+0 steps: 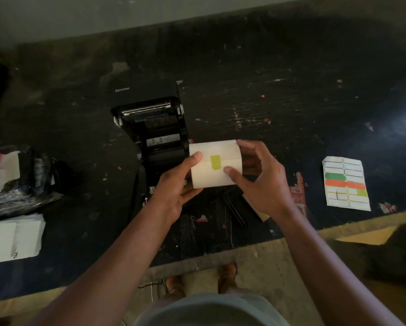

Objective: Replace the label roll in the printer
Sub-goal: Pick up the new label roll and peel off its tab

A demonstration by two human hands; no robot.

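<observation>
1. Now both hands hold the white cylindrical label roll (215,164) just in front of the open black plastic printer (153,128).
2. Left hand (176,191) cups one end, fingers curled beneath, thumb on top.
3. Right hand (260,182) grips the other end, its thumb by the yellow-green sticker (215,162), probably to peel the seal.
4. Lid up, bay exposed, ready for loading on the dark scuffed surface (244,90).

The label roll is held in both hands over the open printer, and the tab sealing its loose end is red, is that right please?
Not quite. In the head view the tab on the label roll is yellow-green, not red. The rest holds: both hands, left hand and right hand, hold the roll above the open printer.
</observation>
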